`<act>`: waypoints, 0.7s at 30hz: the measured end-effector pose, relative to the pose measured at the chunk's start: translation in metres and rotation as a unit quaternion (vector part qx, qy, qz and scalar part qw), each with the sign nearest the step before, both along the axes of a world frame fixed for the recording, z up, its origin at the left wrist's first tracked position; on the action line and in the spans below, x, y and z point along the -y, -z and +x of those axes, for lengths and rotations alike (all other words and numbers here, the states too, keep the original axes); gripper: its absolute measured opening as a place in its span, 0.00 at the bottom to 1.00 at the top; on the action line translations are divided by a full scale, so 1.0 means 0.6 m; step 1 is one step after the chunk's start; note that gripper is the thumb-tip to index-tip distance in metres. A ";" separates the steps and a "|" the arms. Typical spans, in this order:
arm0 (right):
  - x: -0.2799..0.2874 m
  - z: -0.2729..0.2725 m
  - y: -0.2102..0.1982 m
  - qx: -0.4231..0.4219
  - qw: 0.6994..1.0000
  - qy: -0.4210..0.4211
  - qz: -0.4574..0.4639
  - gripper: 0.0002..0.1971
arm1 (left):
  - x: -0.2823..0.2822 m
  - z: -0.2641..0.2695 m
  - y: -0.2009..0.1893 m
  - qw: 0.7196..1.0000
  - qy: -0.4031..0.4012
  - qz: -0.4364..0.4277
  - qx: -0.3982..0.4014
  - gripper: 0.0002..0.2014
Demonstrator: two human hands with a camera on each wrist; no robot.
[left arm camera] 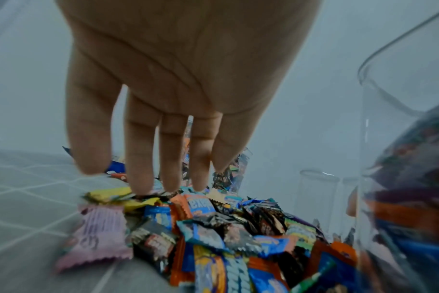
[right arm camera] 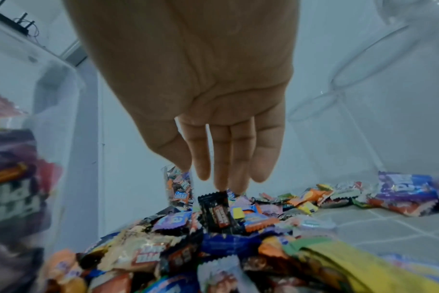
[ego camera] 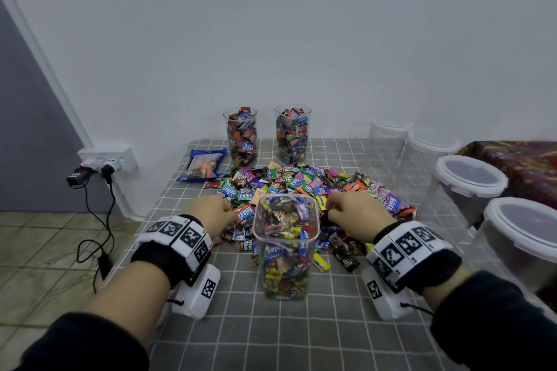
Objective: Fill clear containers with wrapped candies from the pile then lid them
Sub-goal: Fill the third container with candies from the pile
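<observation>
A tall clear container [ego camera: 285,245], filled with wrapped candies nearly to the rim and without a lid, stands in front of the candy pile [ego camera: 304,187]. My left hand [ego camera: 214,214] is just left of it, my right hand [ego camera: 351,210] just right. In the left wrist view the left hand [left arm camera: 163,178] has straight fingers whose tips touch the pile [left arm camera: 213,228], with the container wall [left arm camera: 401,178] beside it. In the right wrist view the right hand [right arm camera: 223,178] reaches down with straight fingers onto a black wrapped candy [right arm camera: 216,212] standing on edge; no grip shows.
Two filled, unlidded containers [ego camera: 241,135] [ego camera: 292,132] stand behind the pile. Several empty lidded containers [ego camera: 470,184] line the right edge of the grey checked cloth [ego camera: 271,334]. A blue candy bag [ego camera: 202,164] lies back left. A wall socket with cables [ego camera: 105,163] is off the left edge.
</observation>
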State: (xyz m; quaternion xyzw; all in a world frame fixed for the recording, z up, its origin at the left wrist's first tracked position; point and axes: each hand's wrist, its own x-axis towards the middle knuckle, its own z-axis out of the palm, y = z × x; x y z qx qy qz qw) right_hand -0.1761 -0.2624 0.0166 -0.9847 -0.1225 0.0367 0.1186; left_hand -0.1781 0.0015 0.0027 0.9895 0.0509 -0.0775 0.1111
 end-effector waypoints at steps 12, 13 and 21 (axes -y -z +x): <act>-0.011 0.017 0.049 -0.143 0.983 -0.062 -0.093 0.53 | 0.022 0.028 0.050 0.992 0.014 -0.029 -0.119 0.50; -0.014 0.019 0.055 -0.141 0.983 -0.068 -0.097 0.54 | 0.027 0.029 0.051 0.992 0.028 -0.021 -0.117 0.50; -0.027 0.020 0.072 -0.100 0.979 -0.091 -0.150 0.50 | 0.043 0.015 0.047 0.991 0.101 0.036 -0.080 0.23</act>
